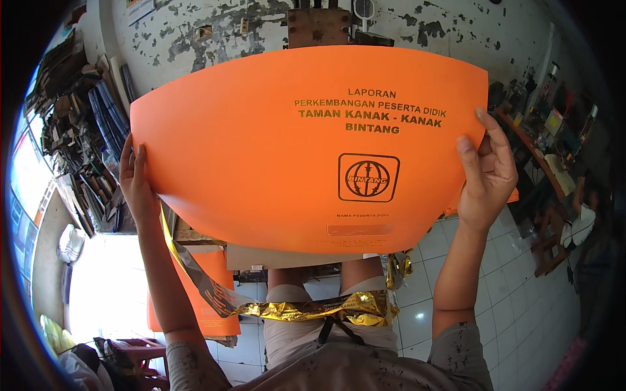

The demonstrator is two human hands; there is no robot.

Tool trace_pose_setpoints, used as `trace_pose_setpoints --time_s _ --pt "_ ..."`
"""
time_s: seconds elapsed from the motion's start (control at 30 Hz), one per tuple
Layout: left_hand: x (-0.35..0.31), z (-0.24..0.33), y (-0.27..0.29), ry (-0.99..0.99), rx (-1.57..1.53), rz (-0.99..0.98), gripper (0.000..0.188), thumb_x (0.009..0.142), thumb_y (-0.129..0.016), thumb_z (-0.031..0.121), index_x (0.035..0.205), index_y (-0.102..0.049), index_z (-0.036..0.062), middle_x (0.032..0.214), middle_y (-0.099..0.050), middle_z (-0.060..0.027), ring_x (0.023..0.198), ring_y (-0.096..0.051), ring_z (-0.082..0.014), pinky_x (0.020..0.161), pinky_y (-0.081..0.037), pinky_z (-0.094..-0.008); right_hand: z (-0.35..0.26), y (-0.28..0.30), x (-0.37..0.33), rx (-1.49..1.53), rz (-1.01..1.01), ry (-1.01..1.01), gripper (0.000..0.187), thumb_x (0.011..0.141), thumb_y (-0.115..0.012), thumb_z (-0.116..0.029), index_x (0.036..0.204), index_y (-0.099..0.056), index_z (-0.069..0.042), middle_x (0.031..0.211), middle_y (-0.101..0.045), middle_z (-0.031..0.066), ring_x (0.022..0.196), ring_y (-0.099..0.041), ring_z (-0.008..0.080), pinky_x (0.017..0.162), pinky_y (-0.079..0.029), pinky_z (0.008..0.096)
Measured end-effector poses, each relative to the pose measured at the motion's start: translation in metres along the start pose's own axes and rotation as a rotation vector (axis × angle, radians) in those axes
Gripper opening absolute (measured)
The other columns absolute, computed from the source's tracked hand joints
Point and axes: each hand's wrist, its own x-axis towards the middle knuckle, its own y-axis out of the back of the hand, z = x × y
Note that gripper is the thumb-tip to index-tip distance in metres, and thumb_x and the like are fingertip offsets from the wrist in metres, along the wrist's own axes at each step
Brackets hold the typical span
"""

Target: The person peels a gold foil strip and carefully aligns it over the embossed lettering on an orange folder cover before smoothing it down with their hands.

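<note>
A wide orange cover sheet is held up in front of me, bowed along its lower edge. Gold lettering and a dark round emblem in a square frame are printed on its right half. My left hand pinches the left edge, thumb on the front. At the opposite edge my right hand grips the sheet between thumb and fingers. A used gold foil strip hangs below the sheet and lies across my lap. Whatever stands directly behind the sheet is hidden.
More orange sheets lie in a pile at lower left, beside a stool. A rusty metal machine part stands against the peeling wall. Stacked boards fill the left side. A cluttered workbench runs along the right.
</note>
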Motion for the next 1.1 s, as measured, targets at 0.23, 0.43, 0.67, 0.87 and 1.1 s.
trace_pose_setpoints --time_s 0.23,0.43,0.67,0.87,1.1 --pt "-0.003 0.001 0.0 0.0 0.024 0.003 0.051 0.105 -0.069 0.016 0.151 -0.053 0.0019 0.136 -0.069 -0.0126 0.121 -0.068 -0.0173 0.101 -0.056 -0.0304 0.003 0.002 -0.001 0.015 -0.003 -0.01 0.042 0.097 -0.072 0.005 0.138 -0.061 0.011 0.13 -0.07 0.0217 0.119 -0.068 0.0182 0.099 -0.055 0.0289" --pt "-0.006 0.005 -0.002 0.012 0.038 0.018 0.051 0.104 -0.069 0.016 0.151 -0.053 0.0022 0.136 -0.068 -0.0131 0.122 -0.068 -0.0179 0.101 -0.056 -0.0307 0.004 0.003 -0.002 0.001 0.008 -0.024 0.043 0.097 -0.072 0.006 0.138 -0.061 0.011 0.132 -0.07 0.022 0.12 -0.067 0.0188 0.1 -0.055 0.03" --pt "-0.007 0.006 0.009 0.016 0.018 -0.007 0.052 0.104 -0.069 0.015 0.151 -0.053 0.0018 0.137 -0.068 -0.0134 0.123 -0.068 -0.0187 0.102 -0.056 -0.0315 0.006 0.006 -0.003 0.015 0.004 -0.041 0.042 0.097 -0.072 0.006 0.138 -0.06 0.012 0.133 -0.069 0.0213 0.122 -0.067 0.0192 0.102 -0.055 0.0303" --pt "-0.017 0.018 0.004 -0.006 -0.014 0.038 0.048 0.103 -0.07 0.011 0.147 -0.055 -0.0031 0.129 -0.072 -0.0157 0.115 -0.072 -0.0181 0.096 -0.06 -0.029 0.008 0.006 -0.005 0.004 -0.003 -0.059 0.042 0.098 -0.071 0.006 0.138 -0.061 0.011 0.134 -0.069 0.0212 0.123 -0.066 0.0196 0.103 -0.054 0.0308" --pt "-0.027 0.028 0.015 -0.018 0.046 0.053 0.05 0.103 -0.07 0.014 0.148 -0.056 -0.0017 0.136 -0.069 -0.0147 0.119 -0.07 -0.0193 0.098 -0.06 -0.0308 0.014 0.011 -0.009 -0.031 -0.008 -0.061 0.043 0.098 -0.072 0.005 0.139 -0.061 0.011 0.132 -0.07 0.0197 0.123 -0.067 0.0198 0.103 -0.054 0.0309"
